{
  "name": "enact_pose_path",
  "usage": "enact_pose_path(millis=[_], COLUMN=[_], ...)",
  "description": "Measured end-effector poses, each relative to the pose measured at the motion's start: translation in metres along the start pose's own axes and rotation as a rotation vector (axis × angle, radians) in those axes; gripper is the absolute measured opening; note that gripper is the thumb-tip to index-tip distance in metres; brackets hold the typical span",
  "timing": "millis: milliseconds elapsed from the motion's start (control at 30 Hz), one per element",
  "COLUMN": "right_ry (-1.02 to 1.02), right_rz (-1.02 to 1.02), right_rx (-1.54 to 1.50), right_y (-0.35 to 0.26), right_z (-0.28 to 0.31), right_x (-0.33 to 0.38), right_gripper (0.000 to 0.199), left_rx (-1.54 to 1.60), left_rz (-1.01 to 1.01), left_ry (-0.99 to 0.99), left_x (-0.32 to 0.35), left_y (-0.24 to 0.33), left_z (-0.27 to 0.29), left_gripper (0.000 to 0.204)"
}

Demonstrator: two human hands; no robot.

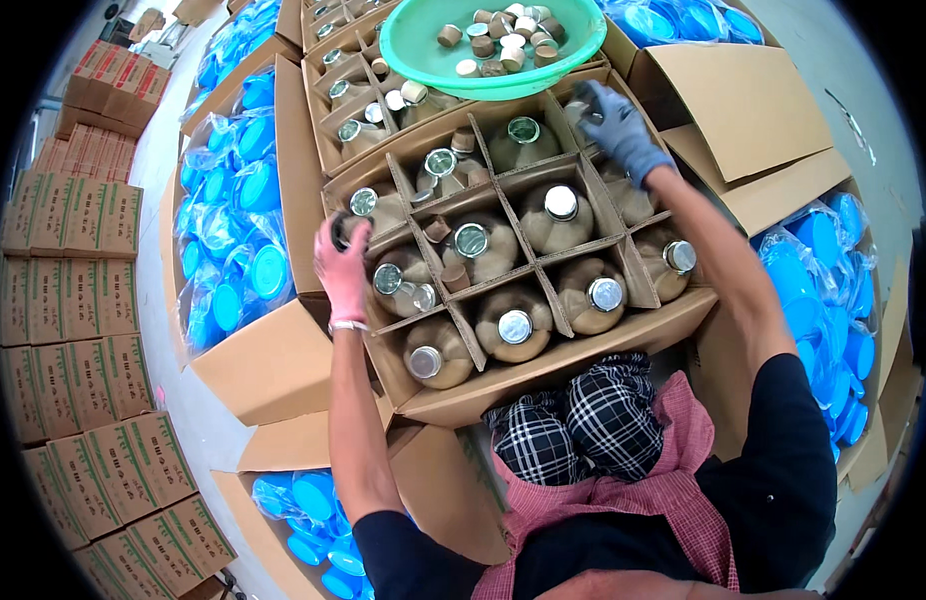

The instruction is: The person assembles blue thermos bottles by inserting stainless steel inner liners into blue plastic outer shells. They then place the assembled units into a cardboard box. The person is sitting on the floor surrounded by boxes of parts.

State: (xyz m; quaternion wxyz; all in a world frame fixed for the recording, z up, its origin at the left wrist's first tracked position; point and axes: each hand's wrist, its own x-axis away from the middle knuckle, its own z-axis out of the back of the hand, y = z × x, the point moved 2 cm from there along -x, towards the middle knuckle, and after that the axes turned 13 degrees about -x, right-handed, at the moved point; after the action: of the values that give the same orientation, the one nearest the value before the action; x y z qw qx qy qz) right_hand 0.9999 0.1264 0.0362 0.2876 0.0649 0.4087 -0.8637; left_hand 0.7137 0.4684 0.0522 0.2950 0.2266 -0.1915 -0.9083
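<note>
Head cam, looking down into an open cardboard carton (543, 365) w/ cardboard dividers, one jar per cell. Jars hold beige/brown contents, most topped w/ silver foil seals, e.g. the center jar (561, 212).

L hand (341, 268), pink glove, is at the carton's left edge, fingers curled round the top of a jar (345, 228) in the left-most cell; grip looks closed on it, jar mostly hidden by the hand.

R hand (617, 128), grey glove, is far from L, at the carton's far right corner, fingers bent down over a jar top (579, 108); can't tell if it actually clamps it.

Just beyond the carton: green plastic basin (423, 45) holding loose brown/tan caps (505, 38), sitting on a second divided carton (333, 95) of jars.

Both sides: cartons of blue lids in clear plastic bags (231, 220). Far left: stacked sealed boxes (73, 300) w/ green print. A few brown caps (453, 275) lie betw. jars on the dividers.
</note>
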Motion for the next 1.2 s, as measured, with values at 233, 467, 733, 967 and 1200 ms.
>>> enact_pose_path(millis=[233,467,733,967,1200], right_ry=[-0.209,-0.262,-0.162,-0.617,-0.614], right_rz=[0.086,-0.134,0.339,0.436,0.546], right_rx=[0.073,0.303,0.375,0.237,0.738], right_y=[0.099,0.113,0.019,-0.102,-0.094], right_z=[-0.022,-0.033,-0.024,-0.115,-0.199], right_x=[-0.04,-0.046,-0.036,-0.057,-0.045], right_gripper=[0.051,0.071,0.049,0.047,0.026], left_rx=[-0.541,-0.666,-0.446,-0.941,-0.282], left_rz=[0.101,-0.151,-0.341,-0.439,-0.37], left_ry=[-0.116,-0.203,-0.205,-0.814,-0.202], left_x=[-0.062,-0.077,-0.083,-0.07,-0.08], left_y=[-0.035,-0.03,-0.012,0.049,0.064], left_z=[-0.067,-0.101,-0.098,-0.1,-0.096], left_gripper=[0.051,0.039,0.054,0.07,0.051])
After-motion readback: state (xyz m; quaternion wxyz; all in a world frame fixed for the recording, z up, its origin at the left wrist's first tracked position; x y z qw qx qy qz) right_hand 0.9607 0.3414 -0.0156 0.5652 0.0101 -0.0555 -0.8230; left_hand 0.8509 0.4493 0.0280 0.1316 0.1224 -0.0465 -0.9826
